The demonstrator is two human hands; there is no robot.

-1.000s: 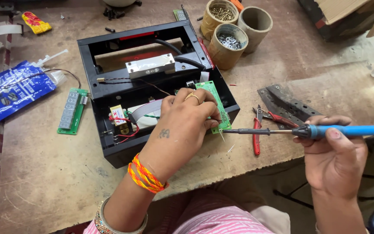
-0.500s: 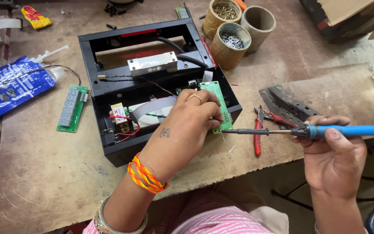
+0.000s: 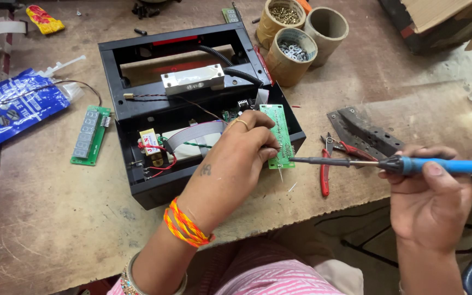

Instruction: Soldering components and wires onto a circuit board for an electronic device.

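Hiding under left hand [image 3: 236,164]: circuit board's [image 3: 281,131] near edge

Three cardboard tubes [image 3: 293,54]; two green circuit boards [image 3: 279,134]; one soldering iron [image 3: 389,164].

Green circuit board [image 3: 279,134]: narrow rectangular strip with pale printed markings, standing tilted on its long edge against the right front corner of the open black case [image 3: 137,186], its lower end bearing a row of solder pins. Soldering iron [image 3: 356,163]: blue handle, dark metal shaft, lying roughly level, its tip at the board's lower right edge beside the pins.
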